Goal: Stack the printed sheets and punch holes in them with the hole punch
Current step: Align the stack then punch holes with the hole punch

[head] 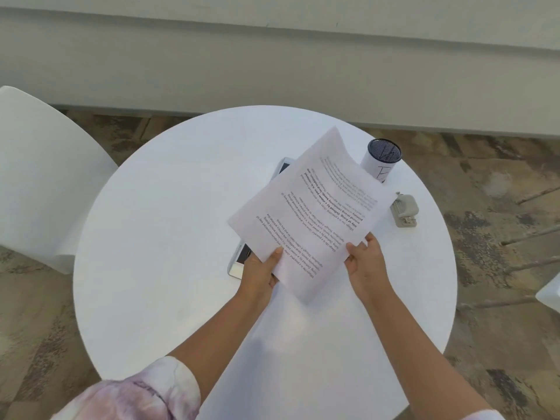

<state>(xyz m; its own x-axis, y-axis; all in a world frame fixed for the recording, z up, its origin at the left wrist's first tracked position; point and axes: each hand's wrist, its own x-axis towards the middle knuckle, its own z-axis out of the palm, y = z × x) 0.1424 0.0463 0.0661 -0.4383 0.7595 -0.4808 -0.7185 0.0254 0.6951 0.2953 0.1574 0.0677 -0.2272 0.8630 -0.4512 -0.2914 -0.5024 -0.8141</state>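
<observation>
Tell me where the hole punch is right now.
In the head view, the grey hole punch sits on the round white table near its right edge, just right of the held printed sheets and below the mesh pen cup.

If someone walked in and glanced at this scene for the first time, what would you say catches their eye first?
First, the printed sheets, held above the round white table by the left hand and right hand at their near edge. Next, at the table's right side, the grey hole punch and, just beyond it, a mesh-topped white cup. A tablet peeks out from under the sheets.
</observation>
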